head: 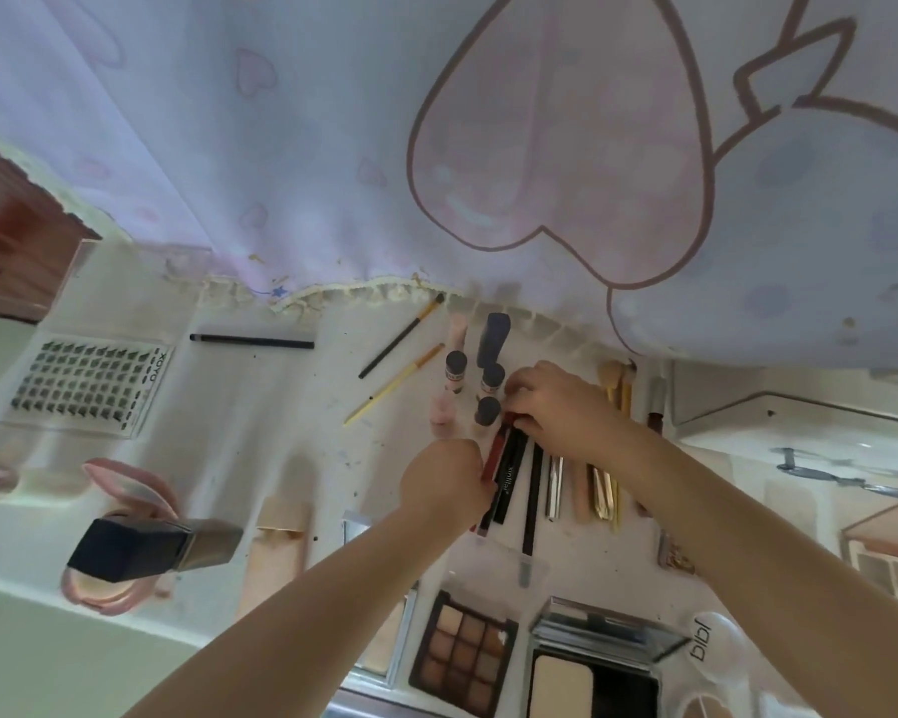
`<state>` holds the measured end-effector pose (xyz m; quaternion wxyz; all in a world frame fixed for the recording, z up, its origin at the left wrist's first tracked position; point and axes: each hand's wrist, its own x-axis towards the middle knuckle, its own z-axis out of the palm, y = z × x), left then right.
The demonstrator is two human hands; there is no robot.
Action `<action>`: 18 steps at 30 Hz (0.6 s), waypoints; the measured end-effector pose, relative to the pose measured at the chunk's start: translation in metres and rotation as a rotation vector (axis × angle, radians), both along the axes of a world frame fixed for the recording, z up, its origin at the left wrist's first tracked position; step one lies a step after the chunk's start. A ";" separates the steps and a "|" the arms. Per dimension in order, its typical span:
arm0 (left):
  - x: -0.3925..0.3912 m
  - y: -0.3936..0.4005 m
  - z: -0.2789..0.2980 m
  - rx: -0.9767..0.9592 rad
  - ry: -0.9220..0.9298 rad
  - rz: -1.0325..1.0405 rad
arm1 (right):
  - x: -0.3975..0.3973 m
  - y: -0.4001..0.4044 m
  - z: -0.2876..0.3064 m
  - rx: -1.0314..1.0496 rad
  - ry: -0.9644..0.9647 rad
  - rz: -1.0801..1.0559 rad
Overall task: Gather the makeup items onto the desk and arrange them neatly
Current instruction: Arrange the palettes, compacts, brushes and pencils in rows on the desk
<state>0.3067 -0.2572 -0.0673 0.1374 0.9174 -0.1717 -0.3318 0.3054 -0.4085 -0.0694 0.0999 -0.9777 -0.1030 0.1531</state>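
Observation:
On the white desk (260, 406) lies a row of slim makeup sticks: a red pencil (494, 450), a black tube (510, 471) and a black liner (532, 497). My left hand (444, 481) pinches the near ends of the red pencil and black tube. My right hand (556, 406) grips their far ends with curled fingers. Small dark-capped bottles (456, 370) stand just beyond, next to a navy tube (493, 336). Silver and gold sticks (600, 489) lie to the right under my right forearm.
A curtain (436, 147) hangs over the desk's far edge. Two brushes (400, 344), a black pencil (252, 341) and a lash card (86, 383) lie at left. A black-capped bottle (151, 549), eyeshadow palette (462, 652) and powder compact (592, 665) sit near me.

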 end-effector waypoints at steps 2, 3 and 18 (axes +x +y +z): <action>0.004 0.003 0.000 0.001 -0.010 -0.025 | -0.002 -0.002 0.001 0.019 0.016 -0.022; 0.006 0.006 0.001 0.003 -0.016 -0.038 | -0.004 -0.004 0.002 0.040 0.018 -0.045; 0.134 0.104 0.050 0.393 -0.246 -0.042 | 0.012 0.043 0.084 0.192 -0.484 -0.201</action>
